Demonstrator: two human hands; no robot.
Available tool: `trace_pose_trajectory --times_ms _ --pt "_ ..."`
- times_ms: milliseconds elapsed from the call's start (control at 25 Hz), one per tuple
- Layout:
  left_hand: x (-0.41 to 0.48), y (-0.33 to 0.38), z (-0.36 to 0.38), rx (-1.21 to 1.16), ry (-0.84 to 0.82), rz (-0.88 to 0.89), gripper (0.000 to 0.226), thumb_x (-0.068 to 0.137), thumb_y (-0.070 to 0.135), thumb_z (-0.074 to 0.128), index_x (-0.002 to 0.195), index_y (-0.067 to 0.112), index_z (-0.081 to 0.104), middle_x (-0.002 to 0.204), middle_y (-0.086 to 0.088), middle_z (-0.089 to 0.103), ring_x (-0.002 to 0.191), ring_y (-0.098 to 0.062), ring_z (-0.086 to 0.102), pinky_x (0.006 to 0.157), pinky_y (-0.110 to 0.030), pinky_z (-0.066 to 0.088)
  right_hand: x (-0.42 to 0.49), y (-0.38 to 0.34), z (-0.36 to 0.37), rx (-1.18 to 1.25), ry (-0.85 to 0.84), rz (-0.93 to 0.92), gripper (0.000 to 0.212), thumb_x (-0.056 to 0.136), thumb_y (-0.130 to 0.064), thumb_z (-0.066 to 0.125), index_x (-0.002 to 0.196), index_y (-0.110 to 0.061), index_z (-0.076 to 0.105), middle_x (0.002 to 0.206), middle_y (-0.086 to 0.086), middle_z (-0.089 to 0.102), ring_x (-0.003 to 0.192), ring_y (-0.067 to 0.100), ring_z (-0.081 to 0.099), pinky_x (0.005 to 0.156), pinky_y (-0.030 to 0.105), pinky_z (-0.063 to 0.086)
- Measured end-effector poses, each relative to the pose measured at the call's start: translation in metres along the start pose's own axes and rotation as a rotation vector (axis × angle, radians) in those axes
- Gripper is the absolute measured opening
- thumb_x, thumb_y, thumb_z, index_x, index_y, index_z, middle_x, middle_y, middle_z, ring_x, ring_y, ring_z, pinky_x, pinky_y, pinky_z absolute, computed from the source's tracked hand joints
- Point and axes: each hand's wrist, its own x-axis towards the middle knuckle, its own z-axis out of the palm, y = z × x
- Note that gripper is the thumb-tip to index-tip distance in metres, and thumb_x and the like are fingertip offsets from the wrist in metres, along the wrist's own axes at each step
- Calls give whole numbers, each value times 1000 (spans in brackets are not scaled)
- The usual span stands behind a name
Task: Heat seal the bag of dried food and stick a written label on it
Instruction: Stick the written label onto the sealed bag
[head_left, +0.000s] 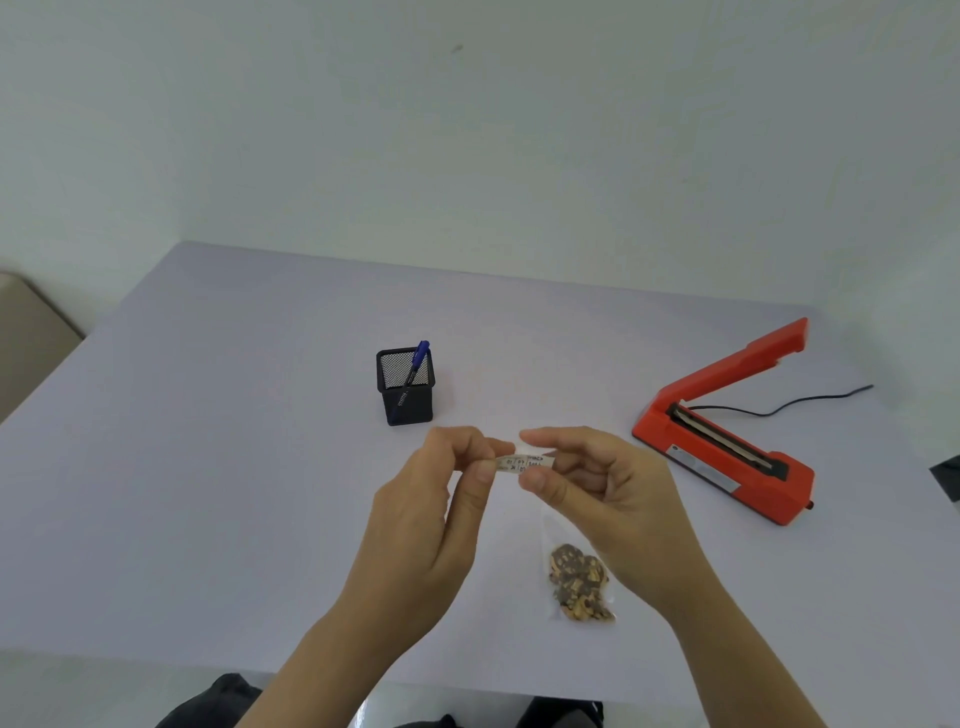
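Pale lilac table (208, 467): far edge set against a plain white wall.
Left hand (441, 499): held above the middle of the table, thumb and forefinger closed on the left end of a small white paper label (522, 463); other fingers curled loosely behind.
Right hand (613, 493): level with the left, thumb and forefinger pinching the right end of the same label; remaining fingers bent under the palm.
Label: stretched between the two hands, clear of the table; dark marks in ruled boxes on its face, apparently handwriting, too small to read.
Clear plastic bag of brown and yellow dried food (579, 582): lies flat on the table near the front edge, beneath the right wrist; food gathered at its near end, far end partly hidden behind the right hand.
Red heat sealer (727, 447): sits near the right edge of the table, turned at an angle, lever arm tilted well up off the base, sealing strip exposed.
Thin black cable (810, 400): runs from behind the sealer across the table towards the right edge.
Black square mesh pen holder (410, 402): stands upright about mid-table, beyond the hands and well apart from the sealer.
Blue pen (415, 366): leans inside the holder, cap end up, poking above the rim.
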Motion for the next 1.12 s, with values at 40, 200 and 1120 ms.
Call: trace_pose_trajectory --times_ms 40,200,1120 --pt "1 -1 0 30 10 29 10 92 35 40 87 43 42 94 24 65 71 5 53 64 -3 37 0 1 0 5 23 -22 22 73 -19 70 93 -28 71 70 -4 70 73 16 70 69 19 53" --pt "4 -6 -2 127 82 116 10 90 22 48 89 20 57 87 12 55 82 7 49 72 -1 35 1 5 3 47 43 -48 17 74 -18 69 88 -28 72 74 5 70 75 23 69 72 23 55" --pt "9 -20 -3 -56 102 -58 8 86 39 48 80 38 53 87 13 58 80 -7 55 63 -12 40 1 18 0 -96 -58 -144 27 72 -11 64 93 -27 72 88 -9 75 83 12 71 73 20 54"
